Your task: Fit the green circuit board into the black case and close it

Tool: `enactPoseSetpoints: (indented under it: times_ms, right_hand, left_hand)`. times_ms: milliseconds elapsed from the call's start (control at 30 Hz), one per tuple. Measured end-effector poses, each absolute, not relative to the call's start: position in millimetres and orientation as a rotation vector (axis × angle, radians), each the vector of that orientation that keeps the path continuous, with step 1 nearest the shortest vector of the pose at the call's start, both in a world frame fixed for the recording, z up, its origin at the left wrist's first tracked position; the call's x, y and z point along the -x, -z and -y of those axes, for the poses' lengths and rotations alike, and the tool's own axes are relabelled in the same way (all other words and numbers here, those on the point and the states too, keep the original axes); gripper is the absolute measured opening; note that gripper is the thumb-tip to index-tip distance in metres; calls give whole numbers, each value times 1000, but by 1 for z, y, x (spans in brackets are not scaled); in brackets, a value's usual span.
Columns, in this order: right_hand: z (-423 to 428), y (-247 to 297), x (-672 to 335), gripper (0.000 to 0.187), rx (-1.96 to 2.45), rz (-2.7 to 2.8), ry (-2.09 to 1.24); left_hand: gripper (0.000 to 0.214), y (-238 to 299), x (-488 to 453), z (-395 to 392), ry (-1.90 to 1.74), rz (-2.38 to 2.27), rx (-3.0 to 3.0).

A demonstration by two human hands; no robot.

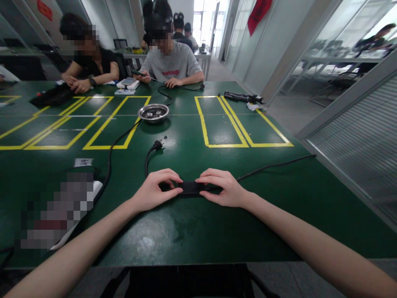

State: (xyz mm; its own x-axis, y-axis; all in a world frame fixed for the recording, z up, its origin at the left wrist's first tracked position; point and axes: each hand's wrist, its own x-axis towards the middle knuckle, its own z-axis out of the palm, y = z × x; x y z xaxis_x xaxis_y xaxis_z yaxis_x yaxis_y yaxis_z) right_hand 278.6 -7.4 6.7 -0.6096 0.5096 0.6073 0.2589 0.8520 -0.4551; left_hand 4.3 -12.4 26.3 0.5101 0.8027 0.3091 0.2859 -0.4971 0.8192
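Observation:
A black power adapter (pixel 190 189) lies flat on the green table near me. My left hand (pixel 155 190) pinches its left end between thumb and fingers. At the opposite end, the thumb and fingers of my right hand (pixel 225 188) close on the adapter as well. A short cord ending in a black plug (pixel 158 144) curves up from behind my left hand, its prongs pointing right. From behind my right hand a thin black cable (pixel 273 166) runs off to the right. Where the cords join the adapter is covered by my fingers.
A steel bowl (pixel 142 113) with small metal parts stands mid-table. Left of my arm lies a blurred-out, white-edged object (pixel 98 188), with a black cable (pixel 109 161) beside it. Yellow tape rectangles (pixel 228 145) mark the green table (pixel 192 240). Two people (pixel 176 62) (pixel 102 68) work opposite.

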Motion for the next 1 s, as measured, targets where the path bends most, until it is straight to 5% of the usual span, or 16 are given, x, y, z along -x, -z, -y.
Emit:
enactPoseSetpoints:
  times_ms: [400, 833, 1000]
  right_hand:
    - [11, -8, -271, 22, 796, 2309, -625]
    - [15, -7, -269, 35, 646, 2415, -243]
    - [15, -10, -268, 23, 670, 2551, -160]
  left_hand:
    - [24, -24, -7, 14, -779, -998, -2334]
    - [40, -24, -14, 17, -582, -999, -2681]
    - [38, -22, -16, 19, -635, -942, -2758]
